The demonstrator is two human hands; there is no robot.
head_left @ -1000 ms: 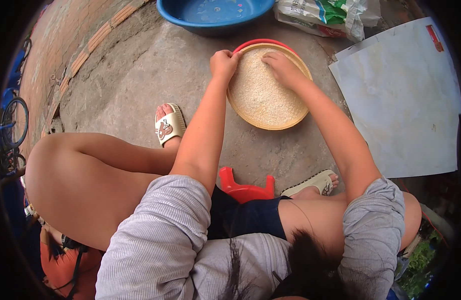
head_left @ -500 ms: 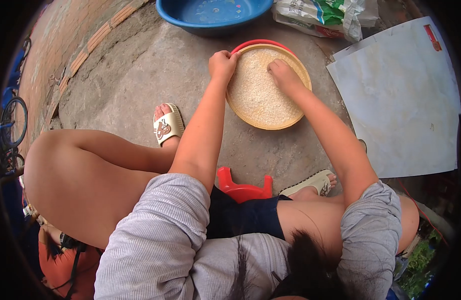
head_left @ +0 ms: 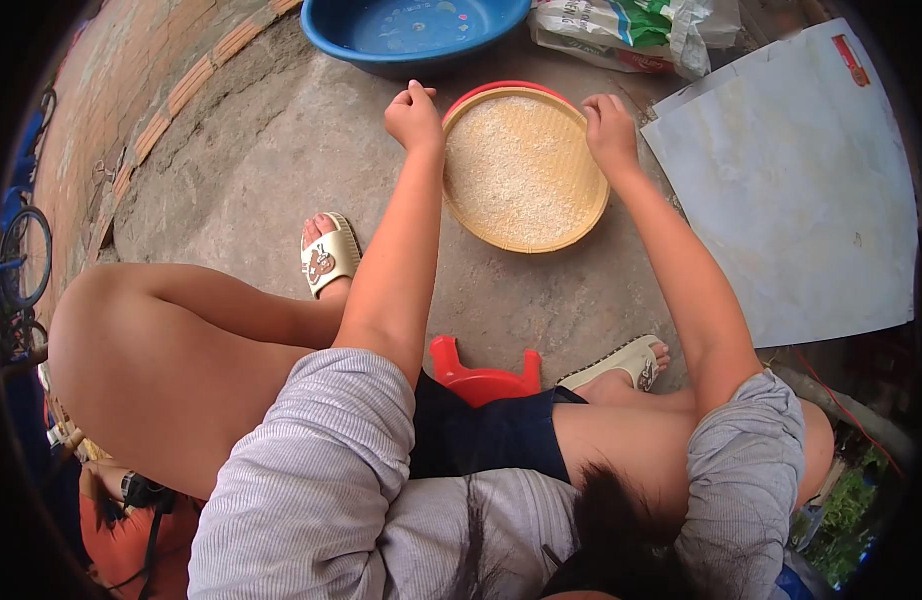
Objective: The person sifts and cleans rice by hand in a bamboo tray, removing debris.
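Observation:
A round woven tray [head_left: 573,228] with a yellow rim holds pale, white grains [head_left: 521,165], spread thinner toward its upper right. Under its far edge shows a red basin rim [head_left: 511,84]. Just outside the tray's upper left edge is my left hand [head_left: 414,117], its fingers curled; whatever they hold, if anything, is hidden. My right hand [head_left: 609,133] is at the tray's upper right rim with bent fingers close together, and I cannot make out what is between them.
Beyond the tray sit a blue basin [head_left: 411,45] and a printed plastic sack [head_left: 621,35]. A large pale sheet [head_left: 791,200] lies at the right. A red stool [head_left: 486,385] is between my legs. Part of a person in orange [head_left: 126,530] shows at lower left.
My right hand has left the grains and moved to the right rim. My left hand has come off the left rim and moved outward. More of the tray's bottom shows at upper right.

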